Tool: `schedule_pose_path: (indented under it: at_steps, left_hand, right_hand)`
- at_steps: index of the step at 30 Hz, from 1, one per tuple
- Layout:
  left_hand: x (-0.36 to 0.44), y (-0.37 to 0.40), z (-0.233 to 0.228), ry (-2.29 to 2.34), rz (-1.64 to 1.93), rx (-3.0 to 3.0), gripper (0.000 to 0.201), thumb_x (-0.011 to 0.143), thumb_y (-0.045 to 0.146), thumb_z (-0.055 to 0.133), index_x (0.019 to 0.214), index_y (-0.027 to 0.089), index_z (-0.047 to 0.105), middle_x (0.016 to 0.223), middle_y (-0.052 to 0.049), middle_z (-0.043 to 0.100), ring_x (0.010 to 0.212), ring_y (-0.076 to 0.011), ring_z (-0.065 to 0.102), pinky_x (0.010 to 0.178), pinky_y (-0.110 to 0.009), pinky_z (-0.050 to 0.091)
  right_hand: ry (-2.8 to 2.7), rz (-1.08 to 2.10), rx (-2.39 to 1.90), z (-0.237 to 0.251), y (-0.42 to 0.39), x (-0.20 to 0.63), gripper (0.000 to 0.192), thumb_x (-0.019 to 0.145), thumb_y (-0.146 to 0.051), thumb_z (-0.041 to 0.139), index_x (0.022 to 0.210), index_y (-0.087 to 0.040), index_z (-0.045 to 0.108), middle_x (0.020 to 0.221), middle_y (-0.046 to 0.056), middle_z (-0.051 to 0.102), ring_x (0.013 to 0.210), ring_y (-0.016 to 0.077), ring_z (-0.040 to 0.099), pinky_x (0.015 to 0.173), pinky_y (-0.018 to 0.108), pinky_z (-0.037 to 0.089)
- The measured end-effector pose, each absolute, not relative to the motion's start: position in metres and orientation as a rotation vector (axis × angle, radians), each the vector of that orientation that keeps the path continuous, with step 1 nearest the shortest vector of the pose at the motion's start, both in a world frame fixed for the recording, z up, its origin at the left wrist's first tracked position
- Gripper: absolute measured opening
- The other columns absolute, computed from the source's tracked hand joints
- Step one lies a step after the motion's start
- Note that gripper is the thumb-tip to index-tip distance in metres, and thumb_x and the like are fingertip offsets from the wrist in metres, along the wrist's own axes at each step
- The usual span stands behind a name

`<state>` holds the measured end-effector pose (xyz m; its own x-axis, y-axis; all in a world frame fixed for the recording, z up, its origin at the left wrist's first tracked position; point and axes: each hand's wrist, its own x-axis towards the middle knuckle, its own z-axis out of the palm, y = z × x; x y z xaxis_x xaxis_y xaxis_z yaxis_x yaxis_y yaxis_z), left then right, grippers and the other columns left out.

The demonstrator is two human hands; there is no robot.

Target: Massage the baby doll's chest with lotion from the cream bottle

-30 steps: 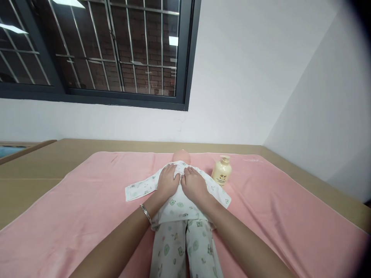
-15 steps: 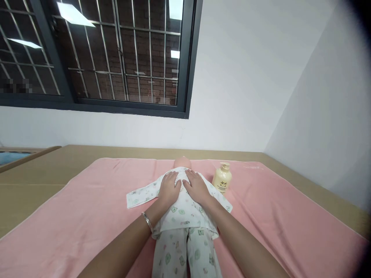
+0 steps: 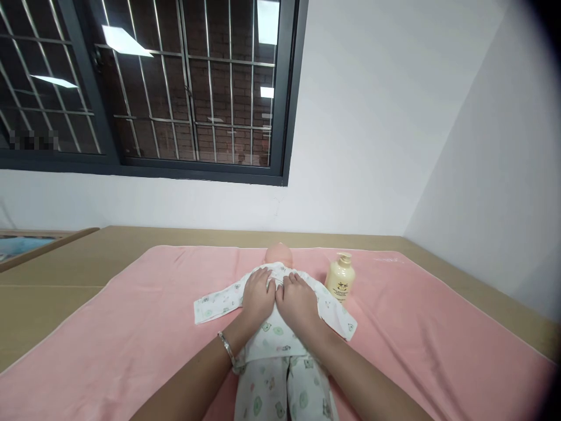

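A baby doll (image 3: pixel 279 254) lies on its back with its head away from me, dressed in a white patterned top (image 3: pixel 274 339) and matching trousers (image 3: pixel 262 389). Both hands rest on the chest of the top, thumbs close together near its middle. My left hand (image 3: pixel 258 297), below a silver bracelet on the wrist, lies with its fingers pointing toward the doll's neck. Beside it, my right hand (image 3: pixel 298 301) lies the same way. Fingers look laid along the cloth; their undersides are hidden. The top's sleeves spread out to both sides.
A pale yellow pump bottle (image 3: pixel 340 279) stands right of the doll, close to the sleeve. Under everything is a pink mat (image 3: pixel 144 327) on a wooden surface (image 3: pixel 65 266). Behind rise a white wall (image 3: pixel 359 128) and a barred window (image 3: pixel 197 99). Something blue lies at far left.
My hands have drawn closer together on the chest, thumbs now beside the index fingers rather than spread. The whole view has shifted slightly, with things appearing lower and farther right.
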<state>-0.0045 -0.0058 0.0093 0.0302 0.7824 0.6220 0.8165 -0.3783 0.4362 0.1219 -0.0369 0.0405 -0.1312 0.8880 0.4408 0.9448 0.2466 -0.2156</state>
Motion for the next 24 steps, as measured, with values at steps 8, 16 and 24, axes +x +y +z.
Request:
schedule_pose_path:
  at_steps: [8, 16, 24]
  left_hand:
    - [-0.004, -0.002, 0.011, -1.722, -1.216, -2.282, 0.034, 0.094, 0.03, 0.04, 0.115, 0.015, 0.063, 0.123, -0.012, 0.065, 0.12, -0.0276, 0.055, 0.107, -0.048, 0.039]
    - [0.007, -0.019, 0.02, -1.691, -1.03, -2.168, 0.029, 0.091, 0.021, 0.039, 0.094, 0.014, 0.067, 0.105, -0.014, 0.07, 0.102, -0.0283, 0.062, 0.092, -0.043, 0.048]
    - [0.005, -0.012, 0.023, -1.793, -1.003, -2.177, 0.03, 0.09, 0.025, 0.043, 0.102, 0.016, 0.069, 0.113, -0.012, 0.069, 0.111, -0.0282, 0.06, 0.096, -0.042, 0.046]
  right_hand:
    - [-2.035, -0.091, -1.683, 0.042, -0.037, 0.123, 0.035, 0.093, -0.026, 0.04, 0.109, -0.012, 0.067, 0.127, 0.017, 0.061, 0.124, 0.028, 0.05, 0.103, 0.037, 0.034]
    - [-2.052, -0.03, -1.551, 0.041, -0.012, 0.143, 0.032, 0.097, -0.029, 0.036, 0.102, -0.018, 0.065, 0.112, 0.009, 0.067, 0.115, 0.022, 0.054, 0.097, 0.031, 0.035]
    - [-2.032, -0.097, -1.574, 0.04, -0.017, 0.137, 0.03, 0.095, -0.025, 0.038, 0.091, -0.018, 0.066, 0.104, 0.01, 0.068, 0.105, 0.0224, 0.058, 0.091, 0.029, 0.037]
